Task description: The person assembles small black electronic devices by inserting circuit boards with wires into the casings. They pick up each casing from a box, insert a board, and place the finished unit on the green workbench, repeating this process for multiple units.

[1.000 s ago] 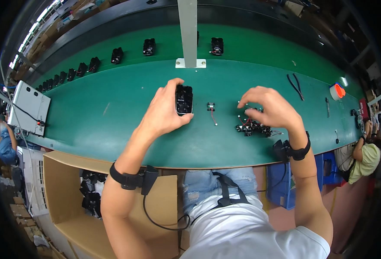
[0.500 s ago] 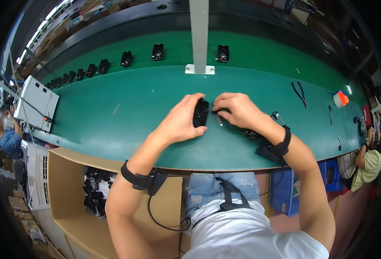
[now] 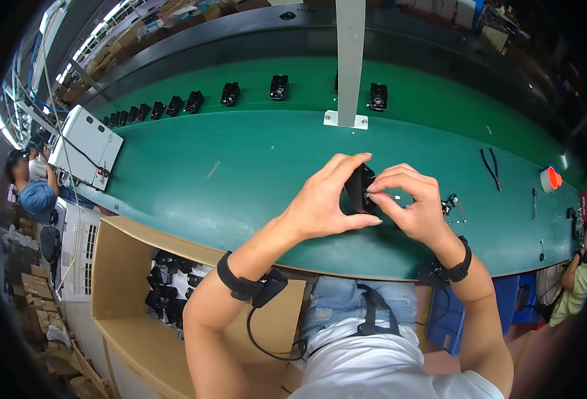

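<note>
A black plastic housing (image 3: 355,191) is held tilted above the green bench by my left hand (image 3: 320,203), thumb below and fingers above. My right hand (image 3: 416,203) pinches a small part at the housing's open side; the fingertips hide most of it. A short lead with a white connector (image 3: 394,197) sticks out by the right fingers. Just beyond my right wrist, small circuit parts with wires (image 3: 450,205) lie on the bench.
A grey post (image 3: 351,60) rises from the bench. Behind it, several black housings (image 3: 279,87) line a green strip. Pliers (image 3: 491,169) and an orange-and-white container (image 3: 551,178) are at right. A white machine (image 3: 89,151) stands left, a cardboard box (image 3: 127,302) of black parts below. People sit at both sides.
My right hand has brought its small wired part from beside the housing up against it. The left hand has turned the housing toward the right hand. The whole view has shifted.
</note>
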The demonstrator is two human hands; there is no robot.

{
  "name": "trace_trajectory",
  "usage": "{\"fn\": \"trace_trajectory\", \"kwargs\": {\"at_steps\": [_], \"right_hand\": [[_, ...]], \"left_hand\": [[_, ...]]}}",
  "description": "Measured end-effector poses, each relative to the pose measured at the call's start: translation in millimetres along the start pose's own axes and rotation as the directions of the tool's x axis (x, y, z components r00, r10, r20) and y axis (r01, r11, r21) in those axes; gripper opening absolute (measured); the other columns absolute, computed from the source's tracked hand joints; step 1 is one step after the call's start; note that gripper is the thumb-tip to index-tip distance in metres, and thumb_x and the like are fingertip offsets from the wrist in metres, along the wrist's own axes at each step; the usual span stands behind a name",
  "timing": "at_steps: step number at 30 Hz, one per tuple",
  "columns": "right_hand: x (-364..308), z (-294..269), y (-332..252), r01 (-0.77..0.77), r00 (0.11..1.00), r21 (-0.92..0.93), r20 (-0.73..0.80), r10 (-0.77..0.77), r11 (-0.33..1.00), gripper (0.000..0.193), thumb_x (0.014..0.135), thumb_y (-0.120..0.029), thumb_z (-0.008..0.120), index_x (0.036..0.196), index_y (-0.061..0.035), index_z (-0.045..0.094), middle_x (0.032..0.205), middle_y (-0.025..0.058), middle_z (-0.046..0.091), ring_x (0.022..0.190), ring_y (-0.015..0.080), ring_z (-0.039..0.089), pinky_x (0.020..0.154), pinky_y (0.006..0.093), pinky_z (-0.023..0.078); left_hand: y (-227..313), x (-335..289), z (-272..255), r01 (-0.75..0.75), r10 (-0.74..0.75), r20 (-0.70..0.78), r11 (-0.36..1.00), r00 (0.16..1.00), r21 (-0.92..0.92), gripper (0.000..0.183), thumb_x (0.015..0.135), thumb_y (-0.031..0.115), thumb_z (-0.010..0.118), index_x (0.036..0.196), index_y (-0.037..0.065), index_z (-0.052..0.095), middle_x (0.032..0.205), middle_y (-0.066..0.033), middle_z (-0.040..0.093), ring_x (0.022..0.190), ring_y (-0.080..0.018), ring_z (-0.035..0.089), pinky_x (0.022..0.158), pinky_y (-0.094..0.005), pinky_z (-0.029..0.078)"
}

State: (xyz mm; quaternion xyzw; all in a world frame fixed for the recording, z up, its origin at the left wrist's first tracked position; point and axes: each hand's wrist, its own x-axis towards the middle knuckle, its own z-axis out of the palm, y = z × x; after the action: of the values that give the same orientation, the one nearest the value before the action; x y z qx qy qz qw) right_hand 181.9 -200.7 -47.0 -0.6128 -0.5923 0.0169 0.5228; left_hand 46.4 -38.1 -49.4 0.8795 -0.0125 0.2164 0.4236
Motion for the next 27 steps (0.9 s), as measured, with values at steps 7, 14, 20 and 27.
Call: {"fn": "trace_trajectory", "kwargs": {"at_steps": [7,14,20,27], "right_hand": [[-12,7,-7,-0.213,0.973,0.147,-0.061,0.224,0.966,0.015,0.075,0.005,0.074,0.088,-0.0028,0.072,0.083,0.0076,0.070,0.075,0.0187,0.063,0.071,0.0302,0.049],[-18,12,-6,-0.239,0.957,0.237,-0.108,0.270,0.942,0.012,0.079,0.003,0.074,0.090,-0.0005,0.069,0.083,0.0067,0.066,0.071,0.0122,0.054,0.065,0.0260,0.044],[-12,13,-7,-0.080,0.989,0.012,-0.127,0.081,0.997,0.014,0.076,0.003,0.074,0.088,-0.0039,0.071,0.080,0.0076,0.068,0.069,0.0188,0.059,0.064,0.0295,0.047],[-15,4,0,-0.034,0.985,0.048,-0.166,0.042,0.998,0.019,0.070,0.005,0.077,0.086,-0.0049,0.072,0.082,0.0076,0.070,0.070,0.0206,0.061,0.064,0.0308,0.048]], "left_hand": [[3,-3,5,-0.113,0.115,-0.029,0.992,0.993,0.064,0.101,0.066,0.035,0.093,0.148,0.002,0.044,0.115,-0.0146,0.058,0.095,-0.0257,0.063,0.082,-0.0358,0.054],[4,-2,10,-0.213,0.225,-0.054,0.962,0.973,0.172,0.103,0.064,0.035,0.092,0.146,-0.002,0.042,0.120,-0.0177,0.056,0.102,-0.0344,0.061,0.084,-0.0399,0.054],[1,-3,9,-0.189,0.205,-0.079,0.966,0.976,0.175,0.095,0.063,0.031,0.093,0.142,0.001,0.049,0.121,-0.0198,0.059,0.109,-0.0338,0.062,0.090,-0.0392,0.054],[6,4,10,-0.071,0.070,-0.010,0.989,0.997,-0.129,0.090,0.062,0.016,0.095,0.140,0.005,0.052,0.132,-0.0133,0.057,0.116,-0.0279,0.060,0.096,-0.0384,0.054]]}}
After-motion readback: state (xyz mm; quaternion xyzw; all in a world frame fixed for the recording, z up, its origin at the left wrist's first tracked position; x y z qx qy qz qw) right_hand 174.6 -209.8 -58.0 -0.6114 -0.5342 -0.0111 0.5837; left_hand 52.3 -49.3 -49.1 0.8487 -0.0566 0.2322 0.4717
